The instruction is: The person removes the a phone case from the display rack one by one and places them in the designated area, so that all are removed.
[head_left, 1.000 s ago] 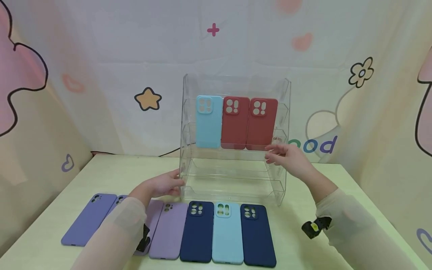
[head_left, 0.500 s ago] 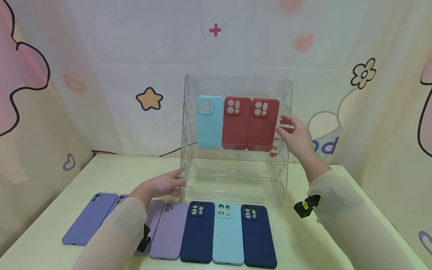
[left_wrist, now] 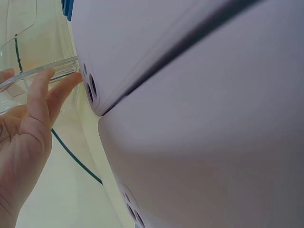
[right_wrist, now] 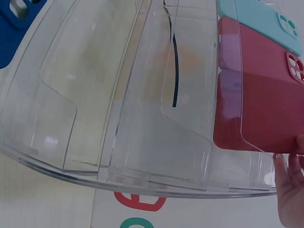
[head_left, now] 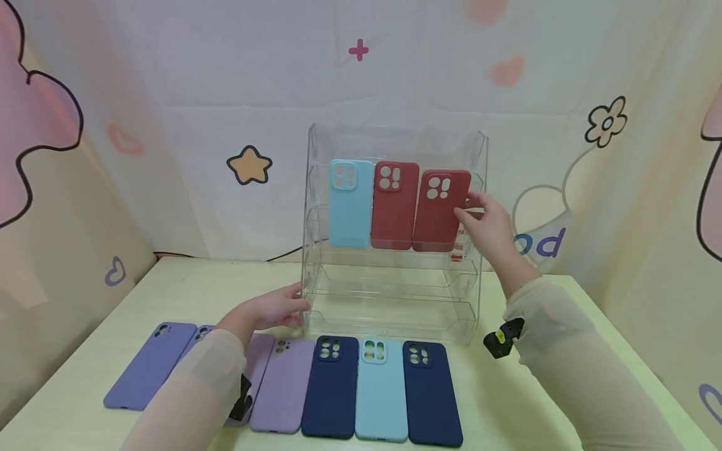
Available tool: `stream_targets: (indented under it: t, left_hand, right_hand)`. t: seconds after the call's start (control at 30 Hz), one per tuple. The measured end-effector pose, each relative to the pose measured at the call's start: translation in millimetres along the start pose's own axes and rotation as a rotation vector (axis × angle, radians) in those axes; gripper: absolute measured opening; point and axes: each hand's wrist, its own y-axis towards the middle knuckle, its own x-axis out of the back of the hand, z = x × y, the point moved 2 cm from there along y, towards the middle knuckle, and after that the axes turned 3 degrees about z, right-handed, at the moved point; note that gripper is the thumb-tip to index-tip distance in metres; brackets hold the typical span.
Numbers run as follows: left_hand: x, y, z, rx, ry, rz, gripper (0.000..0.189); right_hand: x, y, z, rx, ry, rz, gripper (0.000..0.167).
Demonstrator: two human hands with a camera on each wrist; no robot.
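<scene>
A clear acrylic tiered rack stands on the table. On one of its upper tiers a light blue phone case and two red phone cases stand side by side. My right hand pinches the right edge of the rightmost red phone case, thumb in front and fingers behind. That case leans slightly forward, its top lower than that of the middle red case. My left hand grips the rack's left side panel low down; the left wrist view shows thumb and fingers about the clear edge.
In front of the rack lies a row of phone cases: a periwinkle one, a lilac one, a navy one, a light blue one and another navy one. My left sleeve partly hides others. A printed curtain hangs behind.
My right hand has risen from the tier's lower right corner to the red case's right edge and taken hold of it. The case's top has tipped forward and right. My left hand stays put.
</scene>
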Motion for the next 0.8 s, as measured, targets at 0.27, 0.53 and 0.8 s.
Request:
stream_targets:
  t: [0.27, 0.53, 0.8]
  left_hand:
    - [-0.8, -1.1, -2.6, -0.001, 0.006, 0.002, 0.076]
    - [-0.3, -2.1, -2.6, -0.007, -0.007, 0.004, 0.075]
    - [-0.3, -2.6, -2.6, -0.004, 0.001, 0.005, 0.074]
  right_hand:
    - [7, -3.5, 0, 0.104, -0.011, -0.040, 0.045]
    - [15, -7.7, 8, 0.196, -0.033, -0.145, 0.039]
    - [28, -15.6, 19, 0.235, 0.027, -0.190, 0.040]
